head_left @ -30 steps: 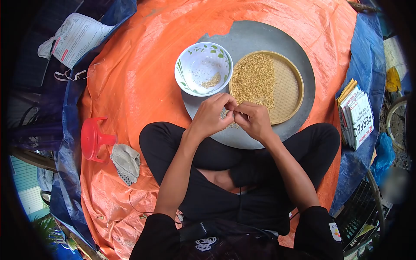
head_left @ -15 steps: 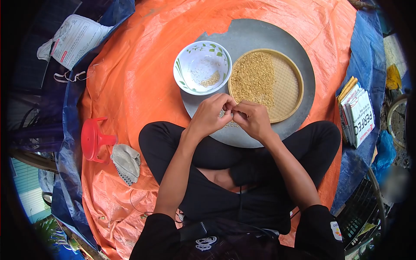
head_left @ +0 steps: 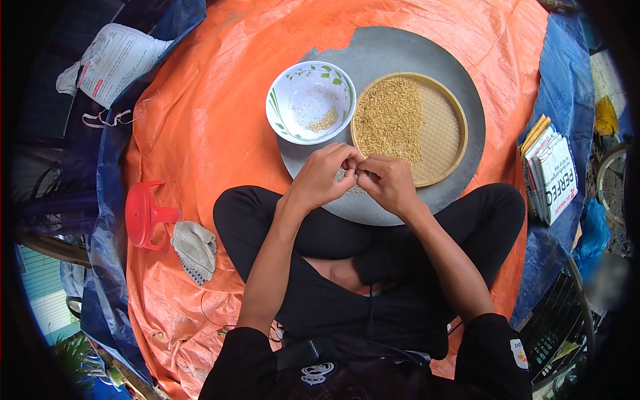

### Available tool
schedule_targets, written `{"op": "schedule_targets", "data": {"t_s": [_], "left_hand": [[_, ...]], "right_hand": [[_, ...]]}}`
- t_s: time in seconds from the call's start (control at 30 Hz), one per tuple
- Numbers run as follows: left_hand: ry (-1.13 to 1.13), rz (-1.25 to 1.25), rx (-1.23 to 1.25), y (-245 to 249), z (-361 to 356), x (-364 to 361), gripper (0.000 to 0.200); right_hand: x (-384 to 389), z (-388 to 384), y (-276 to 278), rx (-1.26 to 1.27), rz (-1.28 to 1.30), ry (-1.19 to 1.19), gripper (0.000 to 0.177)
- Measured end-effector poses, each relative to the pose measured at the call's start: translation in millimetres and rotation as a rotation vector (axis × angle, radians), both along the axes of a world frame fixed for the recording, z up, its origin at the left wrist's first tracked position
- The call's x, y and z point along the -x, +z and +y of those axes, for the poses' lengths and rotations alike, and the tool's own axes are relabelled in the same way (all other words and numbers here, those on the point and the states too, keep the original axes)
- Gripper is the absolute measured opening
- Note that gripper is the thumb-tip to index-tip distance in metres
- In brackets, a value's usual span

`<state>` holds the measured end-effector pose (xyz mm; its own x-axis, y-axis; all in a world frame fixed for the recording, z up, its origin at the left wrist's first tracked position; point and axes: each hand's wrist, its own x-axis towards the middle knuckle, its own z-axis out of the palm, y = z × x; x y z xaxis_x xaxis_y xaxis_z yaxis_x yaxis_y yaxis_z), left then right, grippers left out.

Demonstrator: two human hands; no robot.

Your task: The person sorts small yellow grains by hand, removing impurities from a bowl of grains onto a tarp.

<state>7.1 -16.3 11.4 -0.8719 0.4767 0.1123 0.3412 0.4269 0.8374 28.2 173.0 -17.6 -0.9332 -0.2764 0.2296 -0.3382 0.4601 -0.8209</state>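
My left hand [head_left: 327,175] and my right hand [head_left: 390,184] meet at the fingertips over the near part of a round grey board [head_left: 380,50]. Both are closed in a pinch; whatever sits between the fingers is too small to make out. Just beyond my right hand lies a round woven basket [head_left: 443,130], its left part covered with golden unhusked rice grains [head_left: 387,110]. Past my left hand stands a white bowl [head_left: 283,100] with green leaf patterns, holding a small heap of pale grains [head_left: 325,120]. Light bits [head_left: 356,190] are scattered under my hands, partly hidden.
An orange tarp [head_left: 220,87] spreads under everything, with blue tarp [head_left: 560,87] at the sides. To the left are a red plastic stool [head_left: 141,215] and a grey glove [head_left: 194,247]. Folded printed sacks [head_left: 552,175] lie at the right. My crossed legs [head_left: 257,213] border the board.
The hands stay pinched together in almost the same place. The view has shifted very slightly; nothing else has visibly moved.
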Motion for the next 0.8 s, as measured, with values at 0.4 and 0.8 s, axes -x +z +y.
{"op": "schedule_targets", "data": {"t_s": [0.4, 0.8], "left_hand": [[0.041, 0.074, -0.046, -9.3, 6.3, -0.7, 0.04], [0.122, 0.112, -0.1, -1.2, 7.4, -1.6, 0.039]], "right_hand": [[1.4, -0.4, -3.4, 0.138, -0.107, -0.057, 0.012], [4.3, 1.0, -12.1, 0.355, -0.391, -0.112, 0.017]]}}
